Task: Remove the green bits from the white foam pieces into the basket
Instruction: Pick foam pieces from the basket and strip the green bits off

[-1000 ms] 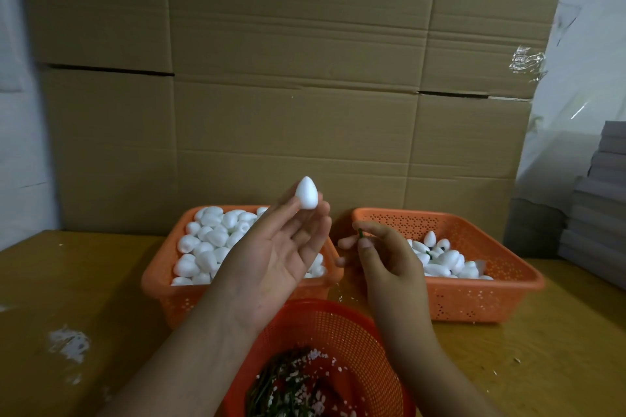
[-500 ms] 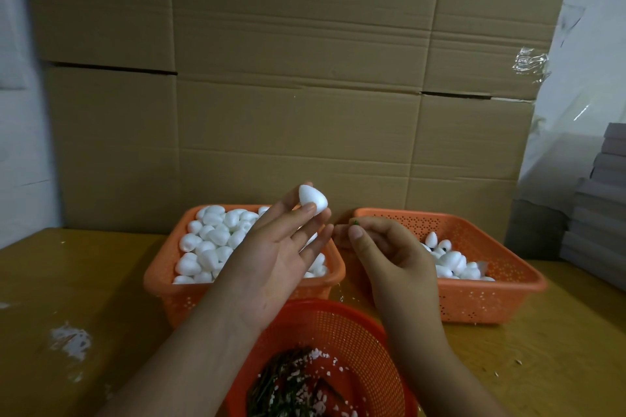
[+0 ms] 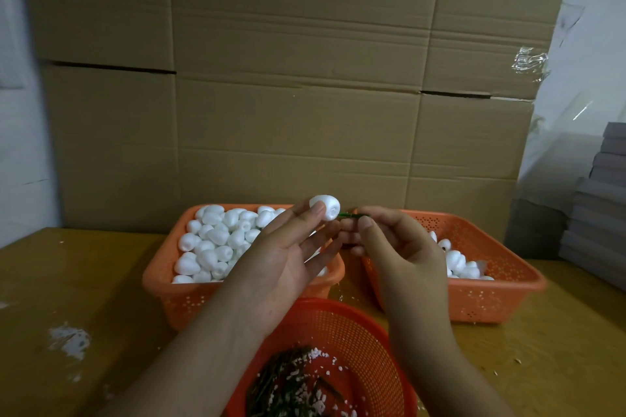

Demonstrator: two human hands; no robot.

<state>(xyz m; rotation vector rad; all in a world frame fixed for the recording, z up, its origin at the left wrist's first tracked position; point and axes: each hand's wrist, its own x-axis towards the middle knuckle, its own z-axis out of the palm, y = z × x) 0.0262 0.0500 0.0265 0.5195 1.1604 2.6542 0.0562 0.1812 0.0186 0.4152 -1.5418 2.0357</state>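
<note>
My left hand (image 3: 288,254) pinches a white egg-shaped foam piece (image 3: 324,207) at its fingertips, above the gap between the two rear baskets. A thin green stem (image 3: 350,215) sticks out of the piece's right end. My right hand (image 3: 396,244) pinches that stem between thumb and forefinger. Below both hands stands a round red mesh basket (image 3: 359,328) holding green stems and white crumbs.
An orange basket (image 3: 162,278) at the left is heaped with white foam pieces. An orange basket (image 3: 501,294) at the right holds fewer of them. Cardboard boxes (image 3: 305,95) wall off the back of the wooden table (image 3: 67,281). Grey stacked sheets (image 3: 599,206) stand at the right.
My left hand turned the foam piece so its base faces right. My right hand moved up to it and took hold of the green stem.
</note>
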